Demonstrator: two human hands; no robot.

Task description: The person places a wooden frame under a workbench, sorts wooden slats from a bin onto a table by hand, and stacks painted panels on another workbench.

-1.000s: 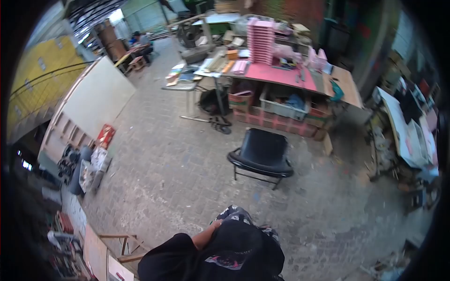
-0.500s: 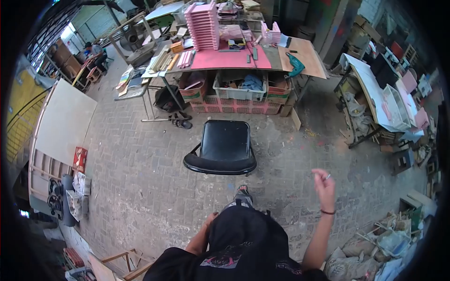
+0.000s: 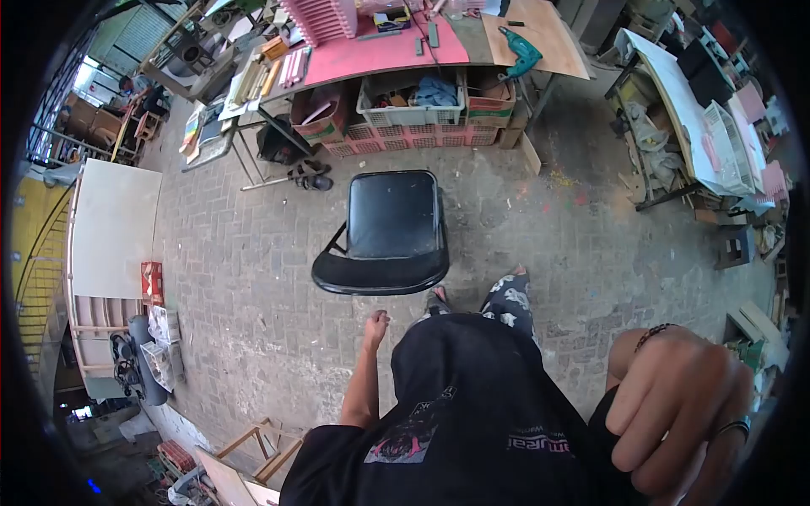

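My left hand (image 3: 377, 327) hangs beside my body, its fingers loosely curled, with no object showing in it. The black folding chair (image 3: 393, 218) stands just ahead of that hand, apart from it. My right hand (image 3: 679, 413) is raised close to the camera at the lower right, back of the hand up and fingers bent down. A ring (image 3: 732, 427) sits on one finger, and a dark bracelet (image 3: 654, 336) circles the wrist. The inside of that hand is hidden, so I cannot see whether anything is in it.
A workbench with a pink sheet (image 3: 388, 61), a green drill (image 3: 521, 52) and stacked pink pieces (image 3: 316, 18) stands ahead. Crates (image 3: 411, 110) sit underneath. Sandals (image 3: 312, 175) lie on the floor. Another table (image 3: 662, 110) is at right; a person (image 3: 145, 94) sits far left.
My right hand has come up from beside me to near the camera. My left hand has swung forward. The view has shifted, so the bench and chair appear higher; both feet now show.
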